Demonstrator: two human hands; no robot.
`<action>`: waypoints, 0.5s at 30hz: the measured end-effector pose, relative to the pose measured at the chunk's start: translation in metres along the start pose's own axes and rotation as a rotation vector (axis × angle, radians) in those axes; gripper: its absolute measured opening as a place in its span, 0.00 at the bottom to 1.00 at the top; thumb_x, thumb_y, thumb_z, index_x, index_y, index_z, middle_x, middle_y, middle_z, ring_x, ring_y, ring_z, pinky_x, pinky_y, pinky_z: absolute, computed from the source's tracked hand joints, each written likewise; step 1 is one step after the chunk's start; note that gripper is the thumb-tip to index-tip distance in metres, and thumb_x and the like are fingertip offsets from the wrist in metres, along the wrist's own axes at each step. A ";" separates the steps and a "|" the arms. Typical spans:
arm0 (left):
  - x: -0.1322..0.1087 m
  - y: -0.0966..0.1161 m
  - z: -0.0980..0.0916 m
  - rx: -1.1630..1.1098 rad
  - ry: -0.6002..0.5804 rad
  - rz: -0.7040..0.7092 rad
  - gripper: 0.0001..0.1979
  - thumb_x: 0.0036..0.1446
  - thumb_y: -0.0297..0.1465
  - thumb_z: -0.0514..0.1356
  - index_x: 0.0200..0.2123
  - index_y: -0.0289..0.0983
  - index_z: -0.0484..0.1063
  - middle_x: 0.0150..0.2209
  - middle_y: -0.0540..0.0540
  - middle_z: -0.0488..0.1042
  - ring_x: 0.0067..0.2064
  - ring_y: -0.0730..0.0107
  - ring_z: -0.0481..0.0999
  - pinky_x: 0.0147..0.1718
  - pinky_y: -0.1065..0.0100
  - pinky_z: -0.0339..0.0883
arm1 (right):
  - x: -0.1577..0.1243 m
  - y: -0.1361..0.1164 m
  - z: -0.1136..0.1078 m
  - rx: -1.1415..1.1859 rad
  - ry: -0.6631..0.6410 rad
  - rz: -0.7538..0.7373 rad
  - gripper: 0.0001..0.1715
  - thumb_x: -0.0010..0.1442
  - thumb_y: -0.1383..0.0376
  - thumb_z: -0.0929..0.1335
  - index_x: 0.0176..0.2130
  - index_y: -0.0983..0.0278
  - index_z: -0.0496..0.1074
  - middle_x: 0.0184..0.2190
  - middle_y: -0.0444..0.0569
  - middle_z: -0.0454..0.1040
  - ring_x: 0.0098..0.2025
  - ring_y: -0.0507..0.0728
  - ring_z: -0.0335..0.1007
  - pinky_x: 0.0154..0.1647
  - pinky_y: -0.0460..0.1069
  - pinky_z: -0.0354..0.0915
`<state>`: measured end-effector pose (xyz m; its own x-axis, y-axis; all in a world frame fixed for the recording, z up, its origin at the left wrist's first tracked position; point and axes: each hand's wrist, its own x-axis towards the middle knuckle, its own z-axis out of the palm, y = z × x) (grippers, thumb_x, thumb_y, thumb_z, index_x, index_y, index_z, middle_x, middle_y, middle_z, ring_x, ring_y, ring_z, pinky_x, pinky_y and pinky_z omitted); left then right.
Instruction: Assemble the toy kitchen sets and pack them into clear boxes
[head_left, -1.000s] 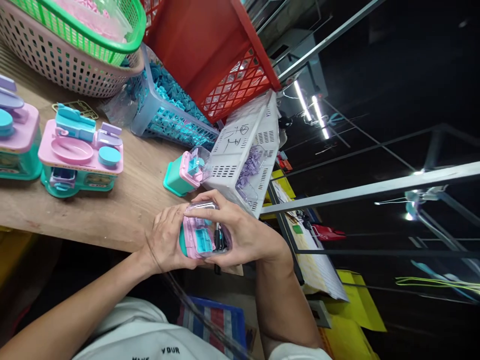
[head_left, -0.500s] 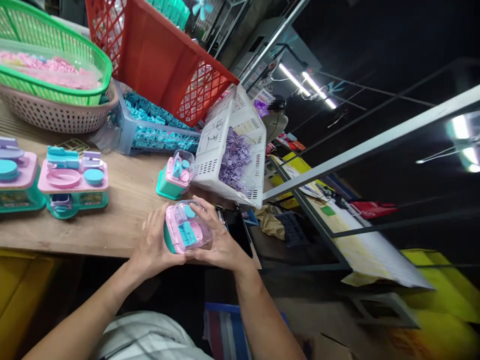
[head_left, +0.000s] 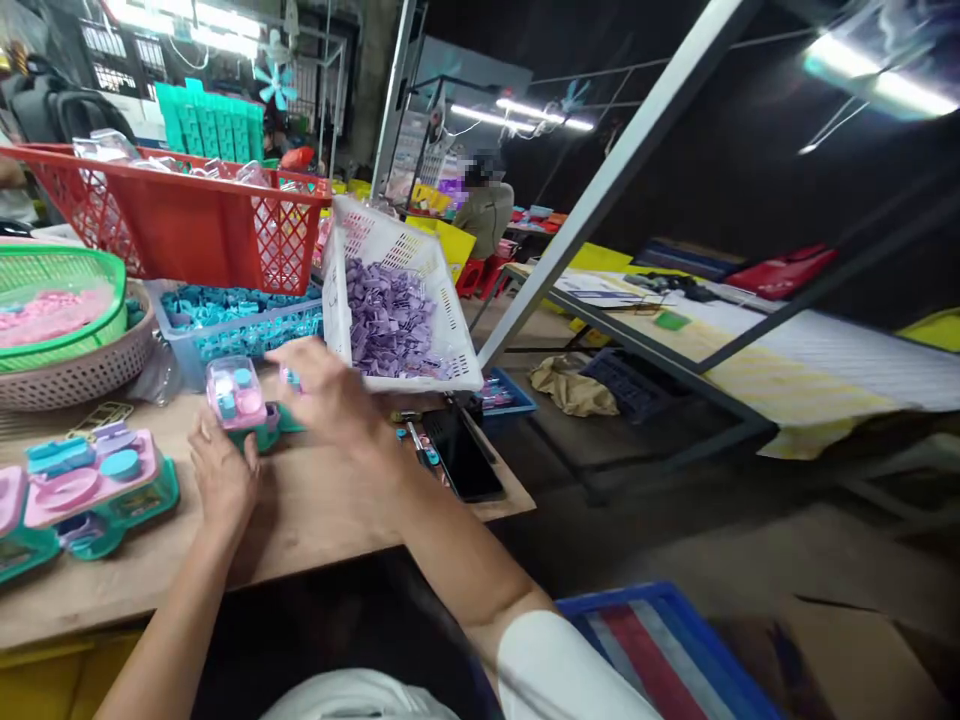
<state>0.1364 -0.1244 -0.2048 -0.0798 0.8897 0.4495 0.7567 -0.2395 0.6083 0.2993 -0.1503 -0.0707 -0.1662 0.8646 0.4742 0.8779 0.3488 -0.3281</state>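
Observation:
My left hand [head_left: 223, 465] is closed around the lower front of a small toy kitchen [head_left: 247, 400], pink on top with a teal base and a clear cover. It stands on the wooden table. To its right, my right hand [head_left: 326, 395] is smeared by motion, its fingers bent. Behind and below that hand, a second small toy kitchen [head_left: 289, 420] shows partly, in pink and teal; whether the hand touches it I cannot tell. Two larger toy kitchens with blue and purple pieces are at the left, one [head_left: 97, 490] in fuller view.
A white basket of purple parts [head_left: 397, 320] leans beyond my right hand. Behind stand a red basket [head_left: 180, 230], a blue bin [head_left: 232, 340] and a green basket [head_left: 105, 300]. A phone [head_left: 461, 455] lies near the table's right edge. A person [head_left: 484, 215] sits farther back.
Both hands were around the covered toy kitchen near the table's front edge. It now stands farther back with my left hand on it, my right hand apart. The view has turned.

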 end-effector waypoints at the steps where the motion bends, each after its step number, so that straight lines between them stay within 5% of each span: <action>1: 0.013 0.002 0.004 0.017 -0.024 -0.035 0.41 0.63 0.38 0.54 0.72 0.27 0.42 0.65 0.20 0.55 0.66 0.29 0.61 0.59 0.35 0.61 | -0.001 0.014 -0.019 -0.110 0.014 0.092 0.18 0.71 0.63 0.62 0.57 0.60 0.72 0.56 0.45 0.73 0.59 0.51 0.67 0.65 0.47 0.62; 4: 0.044 0.013 0.018 0.017 -0.083 -0.087 0.38 0.63 0.33 0.54 0.72 0.30 0.44 0.65 0.20 0.57 0.65 0.33 0.63 0.58 0.37 0.62 | -0.002 0.072 -0.057 -0.335 -0.059 0.427 0.19 0.67 0.65 0.65 0.55 0.66 0.75 0.55 0.56 0.74 0.59 0.60 0.69 0.62 0.55 0.65; 6: 0.054 0.023 0.024 -0.009 -0.113 -0.104 0.37 0.62 0.30 0.56 0.71 0.31 0.46 0.67 0.21 0.56 0.66 0.37 0.63 0.59 0.40 0.62 | -0.002 0.111 -0.063 -0.363 -0.179 0.540 0.14 0.60 0.68 0.71 0.46 0.69 0.79 0.47 0.61 0.78 0.52 0.65 0.74 0.55 0.58 0.69; 9: 0.052 0.037 0.015 0.044 -0.077 -0.069 0.41 0.59 0.30 0.60 0.71 0.28 0.45 0.69 0.20 0.52 0.66 0.40 0.64 0.59 0.42 0.63 | -0.002 0.147 -0.058 -0.385 -0.372 0.643 0.04 0.54 0.72 0.73 0.32 0.66 0.80 0.34 0.55 0.81 0.44 0.64 0.78 0.48 0.54 0.71; 12: 0.039 0.037 -0.024 0.154 0.043 0.135 0.37 0.61 0.36 0.59 0.69 0.30 0.51 0.70 0.26 0.53 0.69 0.41 0.57 0.63 0.45 0.56 | -0.010 0.153 -0.064 -0.418 -0.357 0.645 0.08 0.60 0.68 0.69 0.35 0.66 0.80 0.39 0.61 0.81 0.46 0.66 0.77 0.47 0.57 0.70; 15: 0.032 0.015 -0.081 0.264 0.152 0.150 0.30 0.63 0.39 0.56 0.65 0.34 0.61 0.67 0.32 0.60 0.69 0.42 0.55 0.65 0.45 0.51 | -0.029 0.132 -0.075 -0.332 -0.089 0.593 0.14 0.67 0.62 0.63 0.43 0.64 0.76 0.44 0.64 0.79 0.47 0.65 0.76 0.47 0.59 0.68</action>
<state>0.0922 -0.1311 -0.1284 -0.0352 0.7794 0.6255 0.9077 -0.2370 0.3463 0.4535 -0.1560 -0.0665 0.3617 0.9065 0.2179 0.9206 -0.3105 -0.2367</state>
